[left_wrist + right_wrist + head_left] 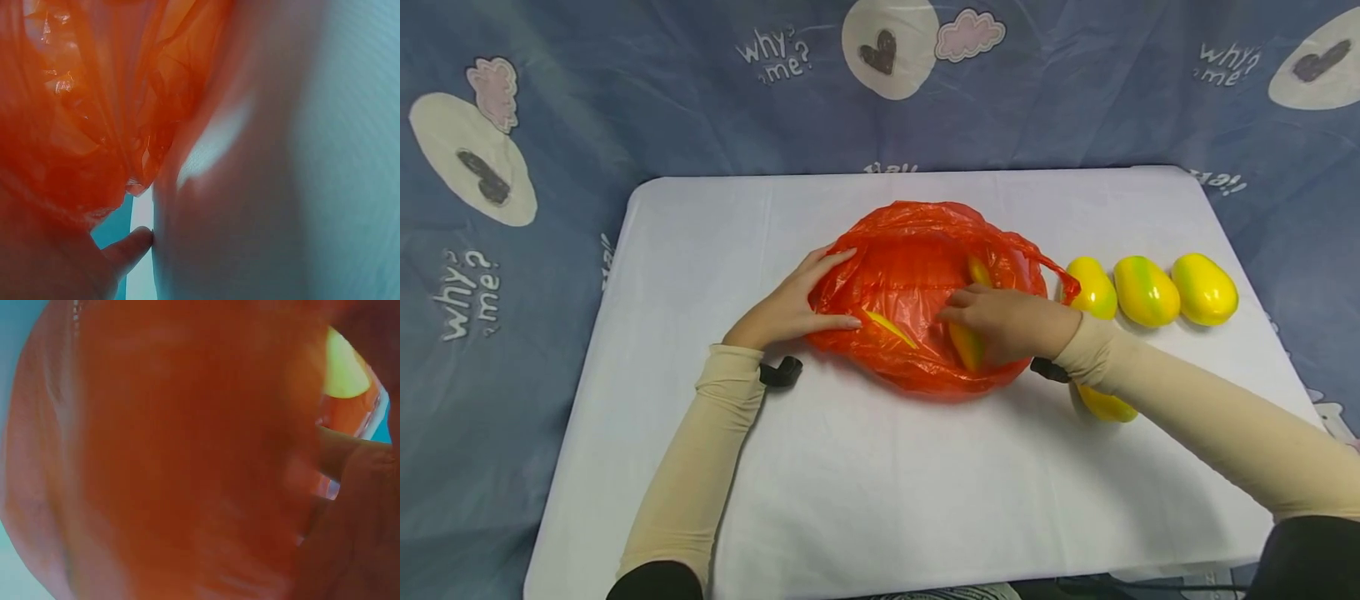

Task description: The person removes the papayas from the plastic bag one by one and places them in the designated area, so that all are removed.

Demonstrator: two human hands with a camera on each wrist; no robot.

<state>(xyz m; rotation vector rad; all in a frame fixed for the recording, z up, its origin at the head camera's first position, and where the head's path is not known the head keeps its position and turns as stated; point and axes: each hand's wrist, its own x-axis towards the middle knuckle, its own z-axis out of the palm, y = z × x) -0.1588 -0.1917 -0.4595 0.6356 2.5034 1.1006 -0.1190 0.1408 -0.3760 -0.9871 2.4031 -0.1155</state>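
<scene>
A red plastic bag [910, 333] lies with its mouth facing up in the middle of the white table. At its left rim is my left hand [790, 304], with thumb and fingers spread against the plastic. My right hand [1007, 321] reaches into the bag from the right, fingers pointing left. Beside and below it sits a yellow mango [966, 346], partly hidden by the hand; another mango [978, 271] shows behind the fingers. A yellow sliver [889, 328] appears near the bag's front left rim. In the right wrist view, red plastic hides most of the hand.
Three shiny yellow-green mangoes [1146, 290] stand in a row right of the bag. A further mango [1107, 403] lies partly beneath the right forearm. One bag handle [1063, 279] stretches toward the row. Blue printed cloth [700, 100] surrounds the white table [880, 483].
</scene>
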